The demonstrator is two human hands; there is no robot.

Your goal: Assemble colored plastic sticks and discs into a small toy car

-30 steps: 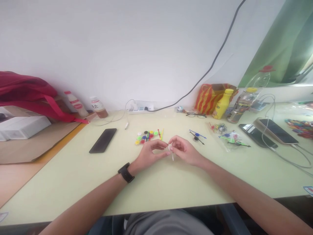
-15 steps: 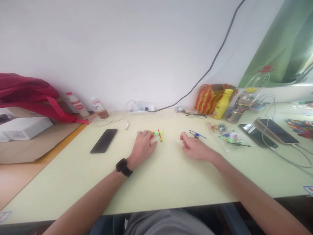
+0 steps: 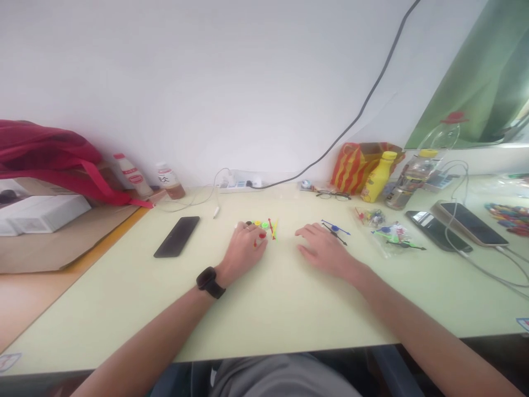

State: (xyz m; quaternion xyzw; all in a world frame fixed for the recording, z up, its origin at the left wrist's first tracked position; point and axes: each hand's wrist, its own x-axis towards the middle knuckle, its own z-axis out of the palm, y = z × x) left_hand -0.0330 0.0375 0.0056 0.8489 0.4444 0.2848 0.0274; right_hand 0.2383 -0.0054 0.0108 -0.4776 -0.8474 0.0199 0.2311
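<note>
My left hand (image 3: 244,246) is at the table's middle, its thumb and fingers closed around a small red plastic arrow spinner (image 3: 262,236). The fingers partly cover that piece. Just beyond them lie a green round piece (image 3: 265,225), a yellow round piece (image 3: 257,223), a red arrow (image 3: 270,226) and a yellow arrow (image 3: 275,227). My right hand (image 3: 324,249) rests palm down with its fingers spread, and nothing shows in it. Beside its fingers are a blue arrow spinner (image 3: 335,228) and a black arrow (image 3: 336,236).
Clear bags of plastic parts (image 3: 394,237) lie at the right, near two cabled phones (image 3: 471,223). A black phone (image 3: 177,237) is at the left. Along the wall stand a yellow bottle (image 3: 378,179), a striped bag (image 3: 346,168), glasses (image 3: 333,195) and a power strip (image 3: 235,188).
My right hand has opened from a pinch and flattened onto the table; the small white stick it held is out of sight. The red spinner in my left hand has turned.
</note>
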